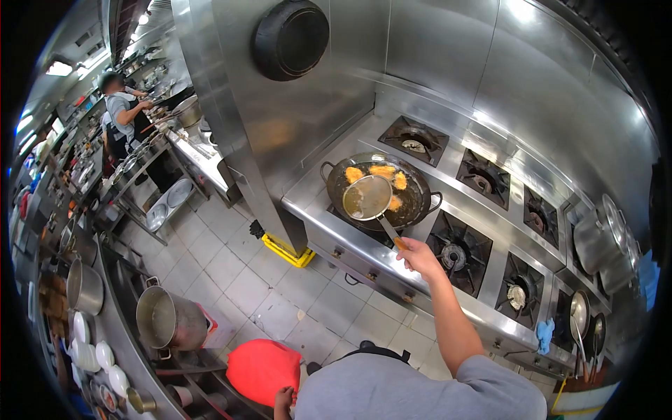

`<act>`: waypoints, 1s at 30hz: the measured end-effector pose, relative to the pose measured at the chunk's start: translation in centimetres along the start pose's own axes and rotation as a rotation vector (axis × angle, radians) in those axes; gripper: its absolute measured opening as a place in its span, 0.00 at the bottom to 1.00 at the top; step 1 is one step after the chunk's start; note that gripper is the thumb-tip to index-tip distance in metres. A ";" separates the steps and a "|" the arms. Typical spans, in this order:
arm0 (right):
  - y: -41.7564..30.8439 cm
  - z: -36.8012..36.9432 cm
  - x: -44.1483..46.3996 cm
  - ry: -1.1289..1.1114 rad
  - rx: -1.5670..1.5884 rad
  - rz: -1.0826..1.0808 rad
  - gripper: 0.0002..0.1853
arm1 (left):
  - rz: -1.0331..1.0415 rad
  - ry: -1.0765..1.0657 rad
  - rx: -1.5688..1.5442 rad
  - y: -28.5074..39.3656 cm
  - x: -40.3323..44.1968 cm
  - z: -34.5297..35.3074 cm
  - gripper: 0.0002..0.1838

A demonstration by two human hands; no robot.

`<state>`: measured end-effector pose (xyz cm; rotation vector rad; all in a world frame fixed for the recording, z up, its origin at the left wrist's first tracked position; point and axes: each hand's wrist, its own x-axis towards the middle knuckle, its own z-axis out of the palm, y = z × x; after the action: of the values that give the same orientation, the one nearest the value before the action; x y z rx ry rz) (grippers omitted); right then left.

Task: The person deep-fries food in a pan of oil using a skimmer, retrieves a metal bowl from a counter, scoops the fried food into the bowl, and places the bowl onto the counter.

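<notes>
My right hand (418, 256) is closed around the wooden handle of a round mesh strainer (367, 197). The strainer's bowl lies over the left middle of a wide, dark two-handled wok (420, 203). Several golden-brown fried pieces (382, 171) sit in the wok around the strainer, in what looks like oil. This wok stands on the front left burner of a steel range. Down at the lower edge, my left hand (284, 397) is in shadow, its fingers curled at the edge of a bulging red bag (263, 371).
Other burners (455, 256) fill the range, with large pots (599, 234) at its right end. A black pan (291, 39) hangs on the steel wall. A deep pot (168, 318) stands to the left, near a counter with white dishes (85, 355). Another person (124, 112) works far left.
</notes>
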<state>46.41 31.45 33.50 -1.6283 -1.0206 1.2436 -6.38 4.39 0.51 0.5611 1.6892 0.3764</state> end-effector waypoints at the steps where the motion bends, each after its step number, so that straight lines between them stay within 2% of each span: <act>1: -0.2 0.4 0.4 0.000 0.000 0.000 0.31 | 0.008 -0.008 -0.035 -0.2 0.1 -0.1 0.17; 7: 0.0 0.4 2.0 -0.035 0.198 -0.034 0.29 | 0.024 -0.017 -0.096 -1.1 0.3 -0.6 0.16; 10: 0.3 -0.8 2.0 0.050 0.307 -0.054 0.27 | 0.031 -0.003 -0.071 -0.9 0.1 -0.7 0.15; 14: 0.7 -4.4 2.0 0.198 0.204 -0.101 0.26 | 0.046 -0.005 -0.044 -0.5 0.0 -0.9 0.15; 16: 0.9 -6.1 2.0 0.404 -0.092 -0.156 0.27 | 0.037 -0.007 -0.051 -0.4 0.1 -0.9 0.15; 19: 1.4 -8.9 2.0 0.531 -0.251 -0.137 0.29 | 0.032 -0.012 -0.072 -0.1 -0.1 -1.1 0.15; 24: 2.8 -10.5 2.2 0.557 -0.351 -0.171 0.29 | 0.014 0.008 -0.029 1.4 -1.0 -1.0 0.15; 26: 2.1 -9.9 1.5 0.464 -0.158 -0.056 0.29 | 0.031 0.009 -0.028 1.5 -0.8 -0.9 0.16; 30: 1.5 -9.3 0.2 0.390 -0.051 0.008 0.29 | 0.048 -0.006 -0.014 1.7 -0.9 -0.6 0.15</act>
<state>55.70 29.94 33.57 -1.8246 -0.8047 0.8619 -6.62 5.31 2.25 0.5930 1.6681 0.4207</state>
